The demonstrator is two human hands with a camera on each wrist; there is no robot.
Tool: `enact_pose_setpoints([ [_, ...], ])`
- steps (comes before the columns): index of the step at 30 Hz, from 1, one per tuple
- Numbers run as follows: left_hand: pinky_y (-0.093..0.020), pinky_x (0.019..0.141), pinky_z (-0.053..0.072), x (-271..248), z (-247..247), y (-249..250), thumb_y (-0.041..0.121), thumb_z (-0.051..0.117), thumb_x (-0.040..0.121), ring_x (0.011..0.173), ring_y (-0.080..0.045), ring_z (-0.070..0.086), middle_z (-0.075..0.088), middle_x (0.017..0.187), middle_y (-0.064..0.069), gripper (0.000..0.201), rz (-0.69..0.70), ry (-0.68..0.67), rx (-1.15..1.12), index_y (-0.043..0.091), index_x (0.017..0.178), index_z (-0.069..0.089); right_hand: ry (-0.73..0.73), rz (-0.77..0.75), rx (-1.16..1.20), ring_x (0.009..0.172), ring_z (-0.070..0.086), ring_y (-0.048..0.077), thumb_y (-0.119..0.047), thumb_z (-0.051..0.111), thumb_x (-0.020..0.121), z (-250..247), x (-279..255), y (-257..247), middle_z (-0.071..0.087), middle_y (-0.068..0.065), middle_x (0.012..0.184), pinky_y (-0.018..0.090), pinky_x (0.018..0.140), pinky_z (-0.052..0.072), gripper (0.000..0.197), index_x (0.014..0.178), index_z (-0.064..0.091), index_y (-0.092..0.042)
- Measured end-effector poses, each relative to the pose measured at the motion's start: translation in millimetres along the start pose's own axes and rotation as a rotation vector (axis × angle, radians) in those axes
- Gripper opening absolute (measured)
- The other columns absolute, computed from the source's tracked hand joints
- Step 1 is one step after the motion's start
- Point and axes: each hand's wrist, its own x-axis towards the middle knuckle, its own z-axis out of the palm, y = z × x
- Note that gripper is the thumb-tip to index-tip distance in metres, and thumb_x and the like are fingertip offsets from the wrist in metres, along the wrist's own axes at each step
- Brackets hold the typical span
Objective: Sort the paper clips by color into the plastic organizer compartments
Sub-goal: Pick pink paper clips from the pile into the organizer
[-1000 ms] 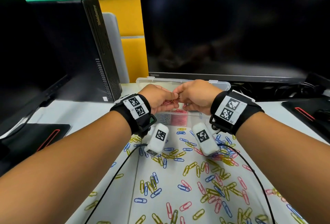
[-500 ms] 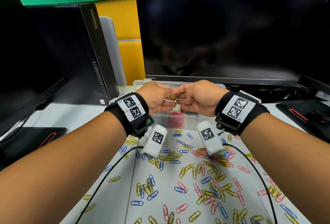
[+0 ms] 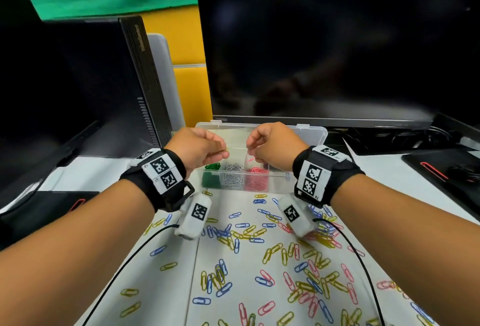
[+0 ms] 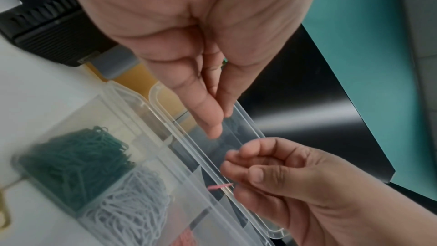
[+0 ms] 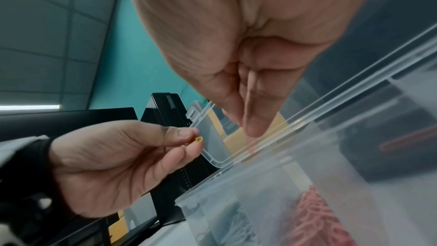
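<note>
Mostly hidden, a yellow clip [image 5: 198, 139] and pink clip [image 4: 219, 186] sit pinched in separate hands.

Loose clips [image 3: 262, 260] before organizer [image 3: 315, 134], monitor [image 3: 337, 40] behind

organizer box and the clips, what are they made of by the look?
Organizer: clear, glossy rigid plastic; contents show through its walls. Paper clips: probably wire with a coloured coating, judging by thin bent loops in solid blue, yellow and pink; the metal core itself isn't visible.
</note>
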Motion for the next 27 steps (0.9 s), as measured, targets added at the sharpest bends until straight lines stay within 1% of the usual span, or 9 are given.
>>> enact_pose_setpoints([
  [3, -0.026, 0.071, 0.062, -6, 6, 0, -0.009, 0.062, 0.092, 0.074, -0.024, 0.075, 0.069, 0.091, -0.023, 0.008, -0.008, -0.027, -0.040, -0.009, 0.099, 0.065, -0.019, -0.070, -0.142, 0.090, 0.070, 0.017, 0.001, 0.059, 0.089, -8, -6, -1, 0.074, -0.001, 0.096, 0.040, 0.089, 0.059, 0.028, 0.088, 0.072, -0.023],
  [6, -0.025, 0.068, 0.062, -17, 20, 2, -0.008, 0.065, 0.090, 0.072, -0.023, 0.075, 0.071, 0.090, -0.022, 0.010, 0.001, -0.114, -0.047, -0.005, 0.100, 0.065, -0.145, -0.087, -0.064, 0.081, 0.073, 0.021, -0.004, 0.070, 0.088, -21, -22, -4, 0.076, 0.003, 0.088, 0.039, 0.082, 0.062, 0.016, 0.099, 0.072, -0.016],
  [9, -0.024, 0.065, 0.062, -28, 38, 5, -0.004, 0.067, 0.090, 0.071, -0.022, 0.075, 0.073, 0.087, -0.020, 0.011, -0.028, -0.203, -0.099, -0.005, 0.101, 0.067, -0.131, -0.142, -0.062, 0.070, 0.073, 0.026, -0.011, 0.080, 0.084, -30, -38, -4, 0.075, 0.007, 0.076, 0.038, 0.071, 0.062, 0.013, 0.091, 0.071, -0.015],
  [13, -0.026, 0.064, 0.062, -34, 41, 7, 0.005, 0.065, 0.095, 0.081, -0.024, 0.076, 0.075, 0.098, -0.021, 0.018, -0.103, -0.282, -0.100, -0.002, 0.112, 0.066, -0.012, -0.161, -0.250, 0.056, 0.062, 0.007, -0.012, 0.078, 0.084, -52, -48, 11, 0.071, 0.000, 0.067, 0.030, 0.060, 0.056, 0.013, 0.078, 0.070, -0.021],
  [17, -0.026, 0.068, 0.061, -39, 21, 1, 0.007, 0.062, 0.095, 0.081, -0.017, 0.075, 0.078, 0.094, -0.005, 0.011, 0.025, -0.273, 0.349, 0.011, 0.098, 0.072, 0.050, -0.110, -0.629, 0.077, 0.066, 0.018, -0.014, 0.067, 0.087, -73, -54, 38, 0.071, -0.004, 0.080, 0.023, 0.065, 0.041, 0.010, 0.084, 0.074, -0.021],
  [20, -0.022, 0.065, 0.055, -55, 3, -8, 0.011, 0.065, 0.091, 0.073, -0.006, 0.068, 0.076, 0.088, 0.002, 0.013, 0.096, -0.389, 0.673, 0.020, 0.088, 0.074, 0.005, -0.159, -0.785, 0.094, 0.067, 0.024, -0.013, 0.061, 0.090, -70, -68, 49, 0.073, -0.001, 0.103, 0.029, 0.080, 0.050, 0.025, 0.105, 0.076, -0.026],
  [22, -0.017, 0.070, 0.052, -73, -7, -18, 0.017, 0.068, 0.088, 0.072, 0.001, 0.065, 0.075, 0.085, 0.011, 0.011, 0.192, -0.486, 0.944, 0.024, 0.090, 0.076, -0.007, -0.243, -0.751, 0.088, 0.063, 0.015, -0.018, 0.065, 0.091, -62, -86, 43, 0.069, -0.005, 0.110, 0.034, 0.086, 0.053, 0.026, 0.114, 0.074, -0.029],
  [24, -0.015, 0.075, 0.050, -96, -13, -31, 0.025, 0.067, 0.087, 0.079, 0.002, 0.064, 0.072, 0.086, 0.018, 0.012, 0.281, -0.582, 1.208, 0.030, 0.095, 0.075, -0.124, -0.338, -0.736, 0.077, 0.052, 0.000, -0.025, 0.065, 0.093, -51, -110, 31, 0.066, -0.013, 0.108, 0.028, 0.080, 0.051, 0.024, 0.115, 0.072, -0.034],
  [27, -0.020, 0.078, 0.050, -130, -16, -48, 0.038, 0.063, 0.088, 0.084, -0.002, 0.061, 0.068, 0.093, 0.017, 0.016, 0.337, -0.697, 1.376, 0.035, 0.101, 0.071, -0.437, -0.423, -0.768, 0.083, 0.049, -0.003, -0.035, 0.055, 0.098, -26, -148, 12, 0.061, -0.020, 0.109, 0.019, 0.078, 0.042, 0.025, 0.119, 0.066, -0.042],
])
